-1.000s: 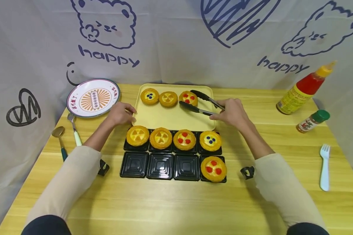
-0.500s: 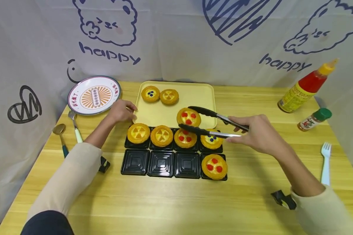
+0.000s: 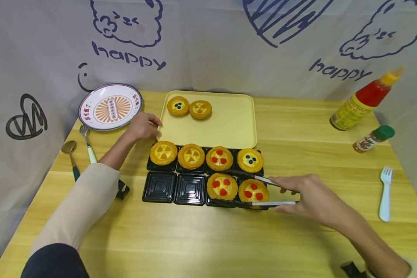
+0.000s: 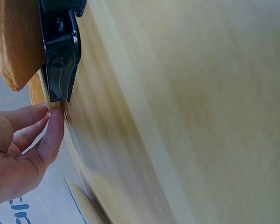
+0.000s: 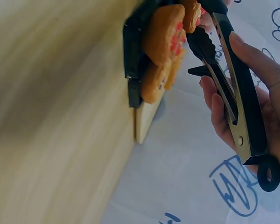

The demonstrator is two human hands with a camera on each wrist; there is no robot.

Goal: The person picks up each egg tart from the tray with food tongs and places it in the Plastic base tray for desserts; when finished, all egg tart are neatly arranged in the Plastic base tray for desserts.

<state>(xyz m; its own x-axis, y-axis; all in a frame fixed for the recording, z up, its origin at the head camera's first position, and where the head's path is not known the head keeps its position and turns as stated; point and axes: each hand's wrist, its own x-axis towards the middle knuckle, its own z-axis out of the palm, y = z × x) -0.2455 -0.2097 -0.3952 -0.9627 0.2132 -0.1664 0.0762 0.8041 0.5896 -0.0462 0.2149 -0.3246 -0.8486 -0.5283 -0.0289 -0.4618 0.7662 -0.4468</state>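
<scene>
My right hand [image 3: 312, 197] grips black-tipped metal tongs [image 3: 271, 203]. The tongs' tips lie on both sides of an egg tart [image 3: 222, 187] with three red dots, which sits at the third black square tray [image 3: 191, 189] of the front row. Another red-dotted tart [image 3: 253, 191] fills the tray to its right, under the tongs' arms. With thumb and fingers, my left hand [image 3: 143, 126] pinches the left edge of the cream serving tray [image 3: 208, 133]. Two tarts lie there, one blue-dotted [image 3: 178, 105] and one with a wedge pattern [image 3: 200, 109].
The back row of black trays carries several tarts [image 3: 191, 156]. At left are a patterned plate [image 3: 111, 107], a fork [image 3: 90, 148] and a spoon [image 3: 71, 154]. A sauce bottle [image 3: 363, 101], a green-capped spice jar [image 3: 373, 139] and a pale fork [image 3: 385, 193] stand or lie at right.
The tongs have carried the red-dotted tart from the cream tray toward me, over the back row, to the front row's third black tray. The left hand stays at the cream tray's edge.
</scene>
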